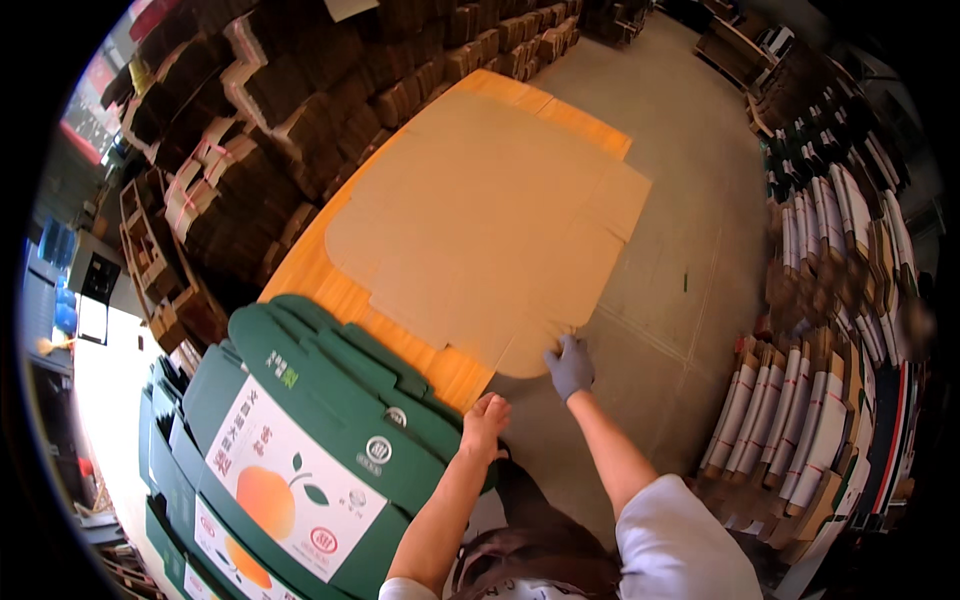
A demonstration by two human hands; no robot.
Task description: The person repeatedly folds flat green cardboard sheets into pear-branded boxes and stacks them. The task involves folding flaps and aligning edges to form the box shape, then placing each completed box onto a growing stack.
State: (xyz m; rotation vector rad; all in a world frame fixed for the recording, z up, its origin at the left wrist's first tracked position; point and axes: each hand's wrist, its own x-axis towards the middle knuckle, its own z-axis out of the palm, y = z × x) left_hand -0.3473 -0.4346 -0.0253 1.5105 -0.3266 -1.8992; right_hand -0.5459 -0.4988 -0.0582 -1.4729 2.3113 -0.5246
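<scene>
— Where was the flat cardboard sheet (490,225)?

— It lay unfolded, plain brown side up, on the orange table (330,285), its near corner hanging past the table's edge.

— And the right hand (571,366)?

— Grey-gloved, at that near corner of the sheet, fingers curled on the flap's edge; how firm the pinch was, I could not tell.

— The left hand (485,424)?

— Bare, at the table's near corner, fingers bent loosely, resting against the edge beside the sheet. It gripped nothing that I could see.

— What else stood by the table?

— A stack of green printed cartons (300,440) lay against its near-left side, and bundles of folded brown boxes (250,130) were piled beyond its left side.
</scene>
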